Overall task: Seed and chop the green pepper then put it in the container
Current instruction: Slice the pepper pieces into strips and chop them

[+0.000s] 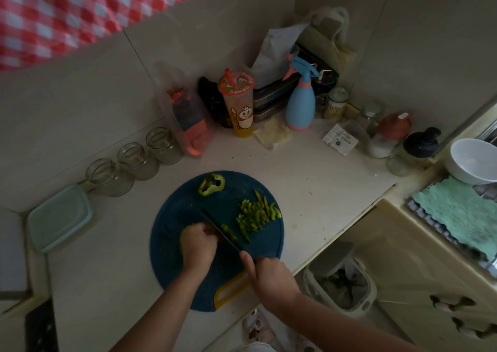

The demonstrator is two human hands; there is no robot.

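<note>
Pins a green pepper piece to the round blue cutting board under the curled fingers of the left hand. Grips the knife by its handle in the right hand, one finger stretched toward the blade, edge down just right of the left knuckles. Has cut strips heaped beyond the blade, a hollow pepper end further past the left hand, the pale green container well off to its left.

Both bare forearms reach in from the lower edge and converge forward. The left grip lies knuckles up, fingers curled down onto a green pepper piece. The right grip, just beside it, wraps a knife handle, one finger stretched forward along it.
</note>
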